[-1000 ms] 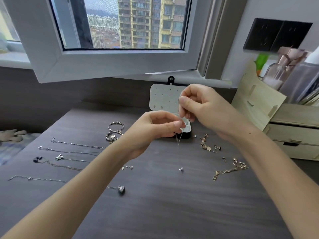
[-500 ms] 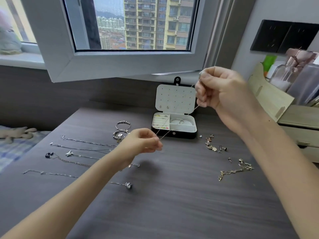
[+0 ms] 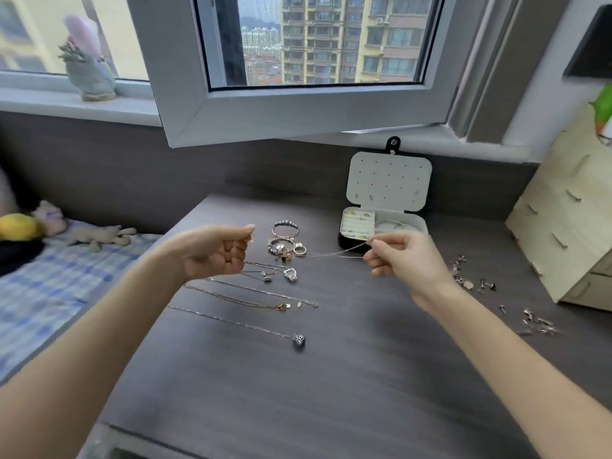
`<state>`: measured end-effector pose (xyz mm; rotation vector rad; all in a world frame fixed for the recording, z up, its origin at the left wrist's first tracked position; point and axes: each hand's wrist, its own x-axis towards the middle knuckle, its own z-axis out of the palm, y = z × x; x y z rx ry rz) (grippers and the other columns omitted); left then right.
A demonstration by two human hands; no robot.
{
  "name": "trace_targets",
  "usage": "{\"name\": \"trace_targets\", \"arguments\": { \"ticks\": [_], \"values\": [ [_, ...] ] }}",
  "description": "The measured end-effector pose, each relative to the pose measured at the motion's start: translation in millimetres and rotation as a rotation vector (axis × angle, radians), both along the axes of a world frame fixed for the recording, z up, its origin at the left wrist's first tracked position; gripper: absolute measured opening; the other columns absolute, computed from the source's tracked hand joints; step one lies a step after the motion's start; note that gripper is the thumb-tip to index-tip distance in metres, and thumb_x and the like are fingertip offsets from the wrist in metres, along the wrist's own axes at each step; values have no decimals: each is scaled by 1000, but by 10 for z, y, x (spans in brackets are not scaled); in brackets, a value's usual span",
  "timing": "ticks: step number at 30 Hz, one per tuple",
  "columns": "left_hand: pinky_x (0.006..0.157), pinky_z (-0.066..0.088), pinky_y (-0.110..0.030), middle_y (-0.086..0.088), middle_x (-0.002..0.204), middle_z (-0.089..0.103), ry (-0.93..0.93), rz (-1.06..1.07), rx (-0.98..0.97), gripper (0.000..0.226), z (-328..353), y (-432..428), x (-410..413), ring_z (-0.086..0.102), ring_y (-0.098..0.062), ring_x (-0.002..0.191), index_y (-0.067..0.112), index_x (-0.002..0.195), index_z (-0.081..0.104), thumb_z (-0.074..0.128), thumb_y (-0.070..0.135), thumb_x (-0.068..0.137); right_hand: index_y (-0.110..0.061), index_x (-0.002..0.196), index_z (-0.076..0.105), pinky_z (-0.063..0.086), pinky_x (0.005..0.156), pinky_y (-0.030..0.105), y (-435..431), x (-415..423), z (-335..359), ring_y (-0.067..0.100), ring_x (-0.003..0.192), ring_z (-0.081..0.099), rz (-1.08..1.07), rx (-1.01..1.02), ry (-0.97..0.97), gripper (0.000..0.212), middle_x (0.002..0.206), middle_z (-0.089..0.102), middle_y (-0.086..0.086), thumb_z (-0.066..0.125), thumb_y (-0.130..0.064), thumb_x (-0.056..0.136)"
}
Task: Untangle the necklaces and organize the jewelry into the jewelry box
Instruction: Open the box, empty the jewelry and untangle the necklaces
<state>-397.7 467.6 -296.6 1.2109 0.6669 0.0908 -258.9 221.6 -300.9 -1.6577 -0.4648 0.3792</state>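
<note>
A thin silver necklace chain (image 3: 334,253) hangs stretched above the dark table (image 3: 331,376). My left hand (image 3: 217,251) pinches one end and my right hand (image 3: 402,256) pinches the other. Behind my right hand stands the small jewelry box (image 3: 385,197), its white lid up, with rings and a bangle in its compartments. Several straightened necklaces (image 3: 245,293) lie in rows below my left hand; the nearest one ends in a round silver pendant (image 3: 298,339). Bracelets and rings (image 3: 284,243) sit in a cluster between my hands.
Loose earrings and small gold pieces (image 3: 473,279) lie scattered at the right. A pale wooden drawer organizer (image 3: 563,226) stands at the right edge. An open window sash (image 3: 298,104) overhangs the back of the table. A bed with checked bedding (image 3: 43,276) is to the left.
My hands have drawn apart sideways, stretching the chain nearly level. My right hand dropped from high by the lid to table height. The view shifted left.
</note>
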Motion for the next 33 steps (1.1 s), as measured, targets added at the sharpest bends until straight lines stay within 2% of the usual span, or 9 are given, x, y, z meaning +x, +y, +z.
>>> {"name": "trace_targets", "arguments": {
  "ticks": [5, 9, 11, 13, 16, 20, 24, 28, 33],
  "values": [
    [54, 48, -24, -2, 65, 50, -28, 39, -227, 22, -6, 269, -55, 48, -13, 57, 9, 58, 58, 74, 21, 67, -6, 79, 57, 45, 41, 17, 233, -54, -249, 16, 55, 50, 3, -61, 81, 18, 66, 59, 11, 49, 3, 92],
    [64, 53, -32, -9, 76, 58, -223, 88, -463, 44, -45, 388, 3, 58, -22, 67, 5, 61, 60, 92, -1, 31, -11, 78, 53, 43, 39, 18, 438, -59, -368, 14, 54, 51, 1, -156, 33, 19, 66, 60, 9, 46, 1, 91],
    [62, 52, -32, -6, 75, 57, -273, 105, -527, 45, -57, 414, 36, 58, -20, 63, 5, 63, 59, 89, -6, 32, -13, 80, 53, 43, 40, 22, 502, -52, -401, 14, 55, 53, -2, -219, -15, 17, 66, 61, 7, 45, -1, 90],
    [62, 48, -30, -2, 71, 57, -253, 101, -539, 32, -60, 420, 71, 56, -18, 58, 7, 64, 60, 85, -1, 47, -13, 81, 54, 41, 40, 25, 544, -35, -416, 16, 55, 54, -10, -261, -70, 14, 66, 63, 5, 46, -3, 88],
    [65, 33, -25, 1, 66, 51, -171, 108, -471, 11, -56, 433, 105, 46, -13, 53, 13, 66, 59, 63, 17, 75, -14, 81, 57, 43, 43, 28, 588, -13, -413, 24, 58, 58, -1, -334, -165, 11, 71, 66, 5, 50, -7, 85],
    [68, 24, -24, 1, 68, 47, -167, 99, -462, 3, -27, 486, 107, 37, -11, 58, 11, 73, 66, 66, 12, 69, -19, 78, 58, 41, 44, 26, 646, 15, -433, 22, 60, 60, 36, -424, -244, 11, 79, 67, 1, 51, -13, 84],
    [56, 45, -27, -6, 73, 54, -229, 38, -412, 59, -49, 567, 76, 50, -14, 59, 3, 97, 64, 79, -13, 43, -20, 78, 58, 40, 45, 24, 680, 51, -441, 21, 63, 59, 44, -440, -263, 12, 78, 66, 0, 50, -12, 83],
    [57, 54, -17, -5, 69, 66, -81, 111, -93, 19, -52, 612, 97, 64, -11, 59, -1, 98, 63, 54, -10, 83, -24, 73, 56, 41, 61, 29, 678, 116, -432, 19, 72, 57, 42, -426, -256, 17, 80, 66, 2, 51, -11, 83],
    [56, 53, -12, -9, 79, 70, 3, 75, 188, 7, -12, 651, -28, 65, -6, 57, -1, 91, 65, 60, -1, 86, -21, 68, 56, 37, 57, 27, 663, 145, -358, 18, 68, 55, 9, -356, -209, 22, 69, 62, 0, 51, -5, 82]
  ]
}}
